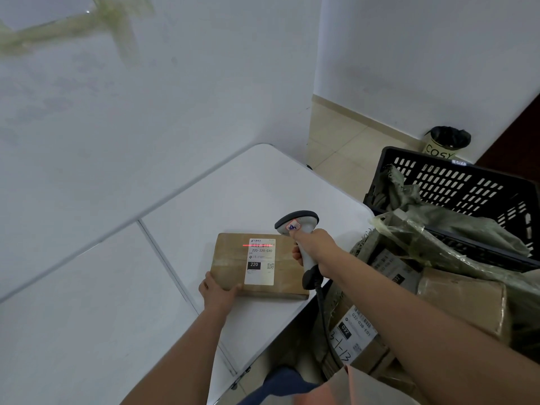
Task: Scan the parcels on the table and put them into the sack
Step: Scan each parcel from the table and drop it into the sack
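The right hand (317, 247) is gripping the scanner (301, 232) while the left hand (217, 290) is pinching the parcel (230, 258) corner, and keeping the beam level across the barcode (258, 245) is what matters.

- Both forearms were bare, with no sleeves reaching the wrists.
- The left hand (217, 290) and right hand (317, 249) wore no gloves.
- Dark blue trousers (280, 382) covered one leg.
- A pale peach garment edge (347, 384) showed low down.
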